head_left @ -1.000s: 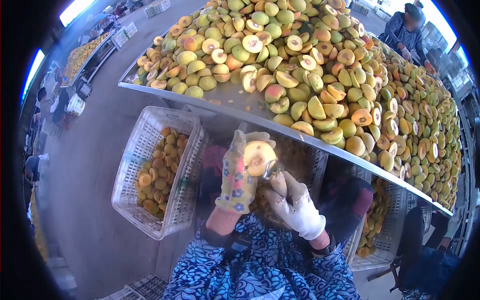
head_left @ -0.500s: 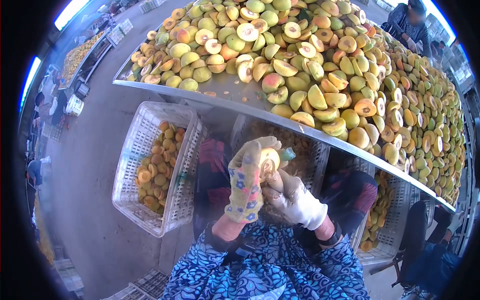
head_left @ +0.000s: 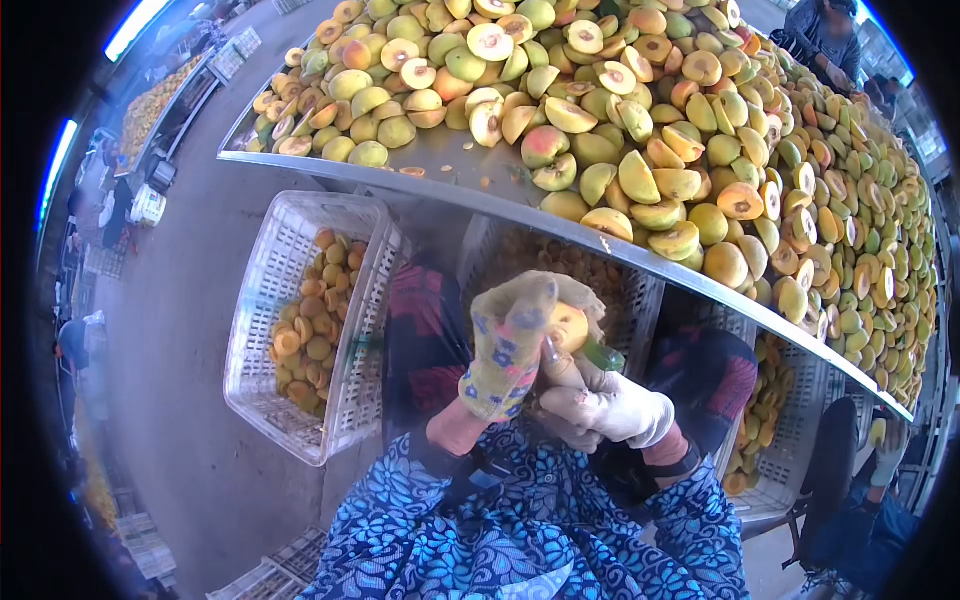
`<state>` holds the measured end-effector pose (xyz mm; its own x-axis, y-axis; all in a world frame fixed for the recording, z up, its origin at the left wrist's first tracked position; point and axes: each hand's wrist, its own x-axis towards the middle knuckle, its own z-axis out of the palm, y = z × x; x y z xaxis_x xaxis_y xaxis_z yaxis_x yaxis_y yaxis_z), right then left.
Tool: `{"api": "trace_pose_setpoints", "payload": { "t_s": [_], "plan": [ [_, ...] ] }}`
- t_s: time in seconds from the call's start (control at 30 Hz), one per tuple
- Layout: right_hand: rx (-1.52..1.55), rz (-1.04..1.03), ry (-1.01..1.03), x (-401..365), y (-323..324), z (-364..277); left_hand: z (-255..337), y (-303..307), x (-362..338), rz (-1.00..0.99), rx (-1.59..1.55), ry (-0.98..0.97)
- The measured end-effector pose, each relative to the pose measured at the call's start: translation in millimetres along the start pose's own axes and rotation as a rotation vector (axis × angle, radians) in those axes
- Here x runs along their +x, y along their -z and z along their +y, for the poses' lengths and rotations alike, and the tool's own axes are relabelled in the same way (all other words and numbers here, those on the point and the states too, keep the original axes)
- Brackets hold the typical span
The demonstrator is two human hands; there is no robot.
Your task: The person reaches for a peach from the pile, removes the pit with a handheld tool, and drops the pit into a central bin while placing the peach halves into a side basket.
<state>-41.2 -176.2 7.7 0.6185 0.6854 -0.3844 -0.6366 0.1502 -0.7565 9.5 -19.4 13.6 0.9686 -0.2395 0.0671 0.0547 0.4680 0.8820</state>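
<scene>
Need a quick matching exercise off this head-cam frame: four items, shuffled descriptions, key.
1. left hand
2. right hand
3. large fruit pile
4. crate at far left of the view

A. heaped on a metal table
B. floral glove, holding a fruit piece
C. on the floor, containing fruit
D. plain whitish glove

Pairs: 1-B, 2-D, 3-A, 4-C

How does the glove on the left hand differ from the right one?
The left glove is yellowish with printed flowers; the right glove is plain whitish. The left glove cups a stone-fruit half; the right glove sits lower in the picture. Both leave wrist skin bare.
</scene>
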Motion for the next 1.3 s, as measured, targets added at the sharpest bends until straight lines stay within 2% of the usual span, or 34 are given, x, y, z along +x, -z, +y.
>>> {"api": "trace_pose_setpoints", "payload": {
  "t_s": [0.03, 0.1, 0.17, 0.23, 0.3, 0.37, 0.4, 0.43, 0.5, 0.53, 0.57, 0.6, 0.63, 0.7, 0.83, 0.97, 1.03, 1.07, 1.1, 1.17, 1.2, 1.23, 1.3],
  "plan": [
    [0.004, 0.0, -0.001, -0.9, 3.4, 1.7, 0.9, -0.5, 0.4, 0.001, 0.001, 0.004],
    [0.279, -0.229, -0.099, -2.8, 8.6, 2.6, 5.1, -4.1, 1.7, -0.014, 0.201, 0.036],
    [0.398, -0.258, -0.027, -0.1, 5.8, 7.5, 7.5, -6.0, 6.1, -0.037, 0.179, 0.048],
    [0.736, -0.545, -0.025, 10.9, 16.7, 19.3, 8.2, -7.7, 9.7, -0.056, 0.156, 0.043],
    [0.733, -0.544, -0.06, 10.8, 17.2, 16.3, 4.6, -5.9, 11.4, -0.034, -0.092, 0.219],
    [0.4, -0.253, 0.001, 4.5, 5.7, 4.1, 6.1, -2.2, 9.6, -0.029, -0.078, 0.26],
    [0.28, -0.169, -0.064, 3.8, 6.2, 4.3, 12.0, -5.5, 7.1, 0.007, -0.161, 0.317],
    [0.268, -0.175, -0.07, 5.3, 6.0, 6.4, 16.4, -7.3, 5.4, 0.044, -0.244, 0.371],
    [0.501, -0.359, -0.015, 10.4, 7.7, 15.8, 9.7, -1.4, 7.0, 0.013, -0.265, 0.314],
    [0.678, -0.459, -0.008, 14.9, 8.7, 23.2, 9.3, 0.0, 6.1, -0.042, -0.148, 0.178],
    [0.669, -0.461, -0.018, 15.8, 7.2, 28.7, 9.4, 2.2, 5.4, -0.095, -0.029, 0.043],
    [0.746, -0.516, -0.018, 19.0, 3.4, 29.5, 10.7, 7.5, 6.4, -0.087, -0.034, 0.027],
    [0.824, -0.573, -0.02, 22.0, -1.1, 29.5, 13.3, 16.1, 6.7, -0.169, 0.181, -0.125],
    [0.859, -0.517, -0.098, 22.3, -12.7, 28.5, 21.1, 35.1, 7.6, -0.326, 0.622, -0.419],
    [0.862, -0.539, -0.141, 31.2, -24.5, 44.7, 41.6, 60.4, 10.2, -0.681, 0.933, -0.57],
    [0.911, -0.654, -0.161, 31.4, -29.5, 64.6, 57.5, 66.6, 6.5, -0.773, 0.97, -0.608],
    [0.792, -0.428, -0.137, 22.9, -29.9, 76.3, 62.8, 66.0, 6.2, -0.982, 0.954, -0.48],
    [0.961, -0.78, -0.26, 31.0, -34.7, 59.3, 56.7, 68.9, 6.5, -0.975, 0.761, -0.479],
    [0.956, -0.78, -0.259, 27.7, -38.0, 57.7, 50.4, 70.7, 3.0, -0.976, 0.762, -0.484],
    [0.923, -0.351, -0.104, 19.9, -43.0, 62.1, 41.1, 72.6, -7.5, -0.796, 0.279, 0.063],
    [0.985, -0.443, -0.164, 23.5, -36.2, 62.0, 44.0, 66.5, -7.4, -0.733, 0.262, 0.071],
    [0.992, -0.44, -0.163, 26.0, -31.5, 62.0, 39.0, 65.1, -6.6, -0.734, 0.259, 0.078],
    [1.071, -0.505, -0.181, 28.3, -27.4, 66.4, 26.0, 62.3, -8.8, -0.6, 0.153, 0.14]
  ]
}}
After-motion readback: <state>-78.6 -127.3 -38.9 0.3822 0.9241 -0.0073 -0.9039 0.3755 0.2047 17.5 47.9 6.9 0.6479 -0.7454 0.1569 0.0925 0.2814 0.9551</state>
